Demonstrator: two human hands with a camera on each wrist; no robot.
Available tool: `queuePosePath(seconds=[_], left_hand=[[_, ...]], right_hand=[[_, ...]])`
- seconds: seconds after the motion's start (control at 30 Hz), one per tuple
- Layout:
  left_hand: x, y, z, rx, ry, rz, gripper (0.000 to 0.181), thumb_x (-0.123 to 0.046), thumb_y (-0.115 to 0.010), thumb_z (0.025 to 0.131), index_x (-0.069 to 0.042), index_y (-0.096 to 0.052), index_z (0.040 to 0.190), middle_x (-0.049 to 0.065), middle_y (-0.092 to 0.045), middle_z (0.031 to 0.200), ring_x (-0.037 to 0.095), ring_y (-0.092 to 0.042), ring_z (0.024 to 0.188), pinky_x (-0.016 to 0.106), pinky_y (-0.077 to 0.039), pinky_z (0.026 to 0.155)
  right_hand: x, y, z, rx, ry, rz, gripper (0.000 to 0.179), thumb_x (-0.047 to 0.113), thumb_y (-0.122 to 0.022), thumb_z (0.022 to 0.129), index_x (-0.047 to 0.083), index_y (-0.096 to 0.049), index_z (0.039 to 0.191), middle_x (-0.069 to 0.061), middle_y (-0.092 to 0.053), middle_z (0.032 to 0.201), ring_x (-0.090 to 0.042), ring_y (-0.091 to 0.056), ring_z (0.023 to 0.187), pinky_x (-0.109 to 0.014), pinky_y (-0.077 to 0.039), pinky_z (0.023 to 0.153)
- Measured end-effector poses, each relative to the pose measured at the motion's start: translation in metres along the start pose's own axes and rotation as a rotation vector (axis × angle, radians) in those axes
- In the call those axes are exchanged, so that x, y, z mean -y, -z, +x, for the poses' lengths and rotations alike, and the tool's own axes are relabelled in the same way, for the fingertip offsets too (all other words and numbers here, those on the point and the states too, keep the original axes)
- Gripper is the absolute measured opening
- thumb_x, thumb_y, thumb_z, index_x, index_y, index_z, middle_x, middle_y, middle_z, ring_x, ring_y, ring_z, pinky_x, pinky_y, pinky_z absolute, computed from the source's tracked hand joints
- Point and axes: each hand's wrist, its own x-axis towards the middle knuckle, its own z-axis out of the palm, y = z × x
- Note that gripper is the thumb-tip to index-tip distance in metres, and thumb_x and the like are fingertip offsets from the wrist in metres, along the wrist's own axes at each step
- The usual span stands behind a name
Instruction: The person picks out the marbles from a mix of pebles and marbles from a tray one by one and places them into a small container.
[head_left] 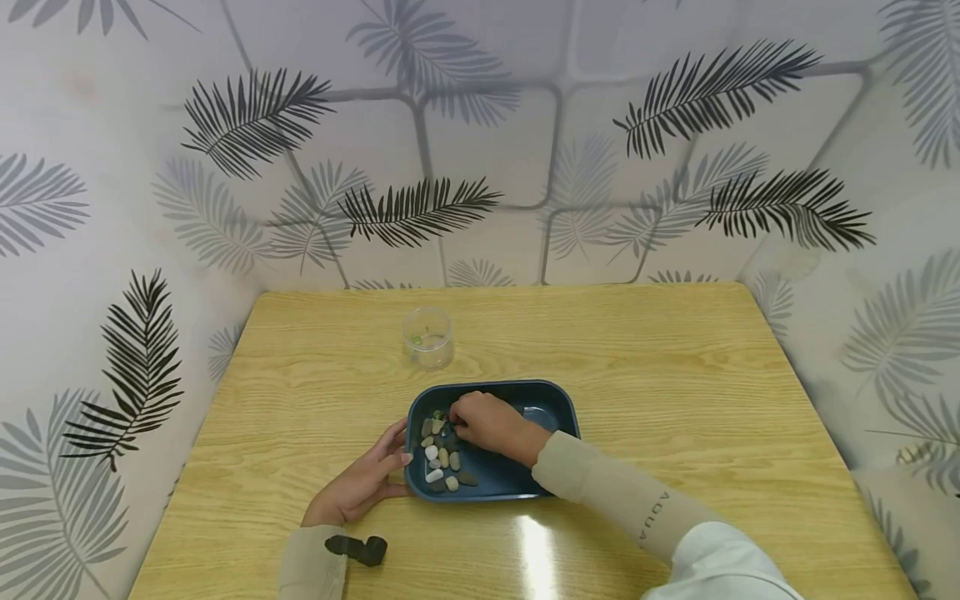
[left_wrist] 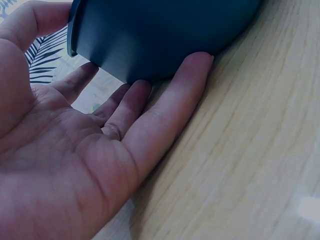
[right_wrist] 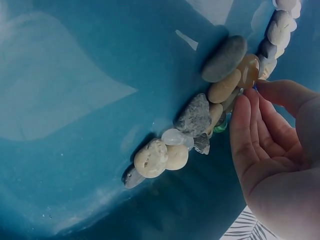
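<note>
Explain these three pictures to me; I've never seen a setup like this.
There is no machine here, just a person's two bare hands. The wide picture comes from a camera worn on the head; the other two come from a camera on each wrist. On the wooden table stand a see-through cup and a dark blue tray with stones toward one end. The left hand holds that end of the tray. The right hand is at the stones, fingertips close together; a speck of blue shows there, but whether it is held is hard to tell.
</note>
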Motion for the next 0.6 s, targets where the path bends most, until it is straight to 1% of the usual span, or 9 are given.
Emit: queuePosePath(seconds=[0.47, 0.6], left_hand=[[-0.003, -0.0018, -0.0014, 0.004, 0.002, -0.005, 0.062, -0.018, -0.047, 0.098, -0.031, -0.013, 0.148, 0.008, -0.011, 0.151, 0.033, -0.034, 0.128, 0.051, -0.045, 0.089], [-0.0042, -0.0027, -0.002, 0.01, -0.001, -0.011, 0.062, -0.019, -0.047, 0.098, -0.031, -0.012, 0.148, 0.007, -0.009, 0.152, 0.033, -0.033, 0.128, 0.052, -0.045, 0.089]], right_hand=[[0.001, -0.0042, 0.0044, -0.025, 0.01, -0.008, 0.013, 0.016, -0.062, 0.09, 0.012, -0.07, 0.098, 0.004, -0.065, 0.087, -0.003, -0.053, 0.067, -0.018, -0.045, 0.058], [0.0015, -0.0044, 0.0054, -0.024, 0.014, -0.026, 0.014, 0.017, -0.061, 0.09, 0.012, -0.07, 0.099, 0.004, -0.064, 0.088, -0.004, -0.055, 0.07, -0.019, -0.045, 0.059]])
